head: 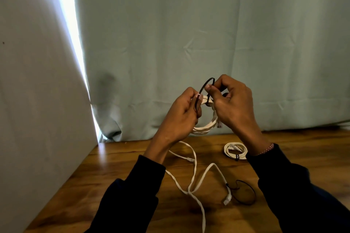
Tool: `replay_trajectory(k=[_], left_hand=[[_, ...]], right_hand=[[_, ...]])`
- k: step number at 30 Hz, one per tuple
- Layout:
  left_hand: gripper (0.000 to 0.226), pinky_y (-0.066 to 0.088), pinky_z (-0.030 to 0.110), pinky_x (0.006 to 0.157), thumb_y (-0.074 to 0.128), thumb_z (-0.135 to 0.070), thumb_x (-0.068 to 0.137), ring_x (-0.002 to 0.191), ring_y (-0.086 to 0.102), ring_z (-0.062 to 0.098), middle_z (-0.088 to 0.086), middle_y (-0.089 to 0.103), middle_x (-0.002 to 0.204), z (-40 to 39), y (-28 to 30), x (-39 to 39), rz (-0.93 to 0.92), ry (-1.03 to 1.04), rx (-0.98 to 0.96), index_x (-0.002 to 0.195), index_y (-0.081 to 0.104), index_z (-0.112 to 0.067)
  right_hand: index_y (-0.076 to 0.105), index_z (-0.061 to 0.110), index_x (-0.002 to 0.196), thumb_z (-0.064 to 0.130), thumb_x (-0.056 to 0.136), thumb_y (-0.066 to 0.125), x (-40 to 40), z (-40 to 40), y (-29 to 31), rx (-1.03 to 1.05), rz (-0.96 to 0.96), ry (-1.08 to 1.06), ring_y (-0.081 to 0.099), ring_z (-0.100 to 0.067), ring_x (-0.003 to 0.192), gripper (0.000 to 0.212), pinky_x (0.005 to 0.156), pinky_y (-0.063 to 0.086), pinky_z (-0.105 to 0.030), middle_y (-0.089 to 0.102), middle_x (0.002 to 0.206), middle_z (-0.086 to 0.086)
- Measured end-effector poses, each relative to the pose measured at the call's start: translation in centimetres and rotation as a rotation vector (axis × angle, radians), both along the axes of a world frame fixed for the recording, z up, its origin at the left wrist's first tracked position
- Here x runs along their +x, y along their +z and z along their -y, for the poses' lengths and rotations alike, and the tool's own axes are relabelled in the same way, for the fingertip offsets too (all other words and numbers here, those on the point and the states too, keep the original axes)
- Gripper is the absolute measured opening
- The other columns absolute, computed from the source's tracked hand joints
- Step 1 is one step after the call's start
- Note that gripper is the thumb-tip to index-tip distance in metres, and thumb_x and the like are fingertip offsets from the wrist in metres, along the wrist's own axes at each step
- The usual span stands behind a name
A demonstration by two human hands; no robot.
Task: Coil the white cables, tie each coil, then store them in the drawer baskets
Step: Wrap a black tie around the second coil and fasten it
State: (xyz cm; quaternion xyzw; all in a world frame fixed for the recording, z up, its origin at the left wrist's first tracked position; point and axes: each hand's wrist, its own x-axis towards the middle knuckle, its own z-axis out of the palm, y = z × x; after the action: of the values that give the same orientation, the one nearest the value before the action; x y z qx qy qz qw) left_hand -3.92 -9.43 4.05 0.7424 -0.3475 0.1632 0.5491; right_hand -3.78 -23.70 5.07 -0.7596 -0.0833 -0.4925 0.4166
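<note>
The head view shows both hands raised above the brown wooden desk (293, 142), holding a small coil of flat white cable (205, 125) up where the tie can be worked around it. The left hand (181, 113) curls its fingers (197, 100) round the coil's upper left side, apparently to keep the turns from springing apart. The right hand (231, 104) pinches a thin black tie (205, 86) between thumb and forefinger just above the coil; the tie arches from those fingers over to the left fingers and wraps the cable between them (a loop not yet drawn snug, I judge).

Count: three white cables. One is in the hands. One finished coil with a black tie on it (235, 151) lies on the desk below the right wrist, set aside. One loose uncoiled white cable (195, 176) sprawls on the desk beneath both forearms, well below the fingers. Beside its plug lies a spare black tie loop (245, 194), making three ties. No drawer baskets are in view.
</note>
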Motion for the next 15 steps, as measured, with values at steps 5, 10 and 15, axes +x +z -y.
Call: replay_trajectory(k=[5,10,15], left_hand=[[0.023,0.044,0.032,0.058,0.042,-0.034,0.106,0.060,0.045,0.014,-0.002,0.050,0.069,0.2,-0.5,0.3,0.064,0.043,0.068,0.105,0.052,-0.013],[0.019,0.045,0.019,0.059,0.049,-0.032,0.104,0.062,0.054,0.003,-0.011,0.055,0.074,0.1,-0.6,0.4,0.118,0.097,0.066,0.112,0.057,-0.016],[0.015,0.048,0.013,0.061,0.049,-0.028,0.104,0.073,0.059,-0.006,-0.017,0.057,0.081,0.3,-0.7,0.5,0.188,0.170,0.079,0.112,0.056,-0.017]], right_hand=[[0.065,0.020,0.074,0.035,0.089,0.072,0.6,-0.1,-0.7,0.095,-0.043,-0.030,0.069,-0.014,0.069,0.022,0.067,0.060,-0.044,0.064,0.072,0.009],[0.071,0.020,0.084,0.037,0.092,0.069,0.2,-0.1,-0.2,0.027,0.007,0.007,0.065,-0.005,0.076,0.019,0.069,0.058,-0.034,0.067,0.079,0.013],[0.070,0.023,0.083,0.034,0.094,0.067,-0.4,0.2,0.5,-0.031,0.001,0.123,0.065,0.004,0.074,0.015,0.062,0.049,-0.008,0.067,0.076,0.016]])
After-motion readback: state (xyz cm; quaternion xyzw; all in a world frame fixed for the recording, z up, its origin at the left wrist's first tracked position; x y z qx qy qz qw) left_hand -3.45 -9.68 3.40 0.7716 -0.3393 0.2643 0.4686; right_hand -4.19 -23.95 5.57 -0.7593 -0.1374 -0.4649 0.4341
